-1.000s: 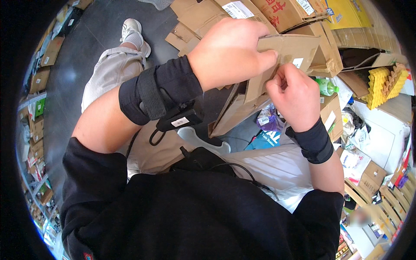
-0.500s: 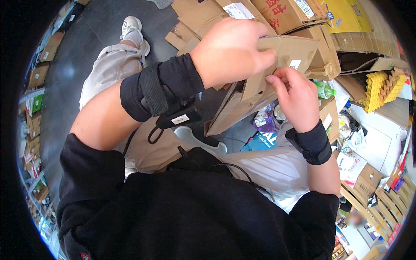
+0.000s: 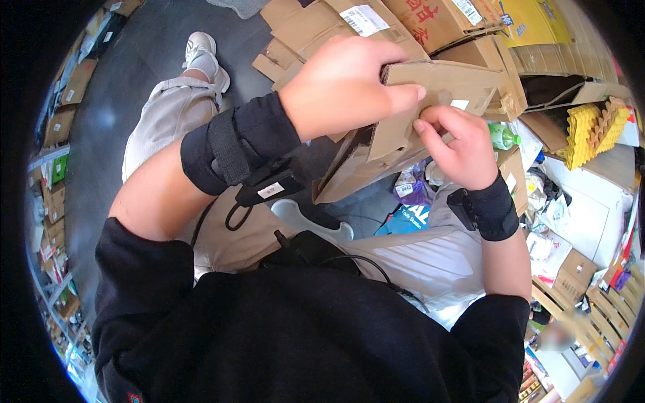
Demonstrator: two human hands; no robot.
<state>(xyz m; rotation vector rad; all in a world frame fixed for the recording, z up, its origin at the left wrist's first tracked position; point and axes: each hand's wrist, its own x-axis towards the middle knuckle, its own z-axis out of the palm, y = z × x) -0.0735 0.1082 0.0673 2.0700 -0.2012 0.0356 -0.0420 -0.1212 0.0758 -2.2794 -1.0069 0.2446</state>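
Note:
A flattened-looking brown cardboard box (image 3: 443, 80) stands tilted in front of me, with a small white sticker (image 3: 459, 105) on its face. My left hand (image 3: 349, 84) grips its upper left edge, thumb on the near face and fingers folded over behind. Against the same face, my right hand (image 3: 463, 148) is closed with thumb and forefinger close together; whatever is between them, if anything, is too small to make out. Both wrists wear black bands, and a black module (image 3: 272, 188) hangs under the left one.
More cardboard boxes (image 3: 322, 33) are stacked behind. To the right are a green bottle (image 3: 502, 136), yellow egg-crate foam (image 3: 583, 134) and a wooden slatted pallet (image 3: 591, 316). Below the box lie a purple package (image 3: 418, 188) and a blue bag (image 3: 408, 218). Loaded shelves (image 3: 57, 201) line the left.
My left hand has shifted slightly left and down with the box edge. The box's upper panel has tilted a little, and my right hand stays at its face, having moved only slightly.

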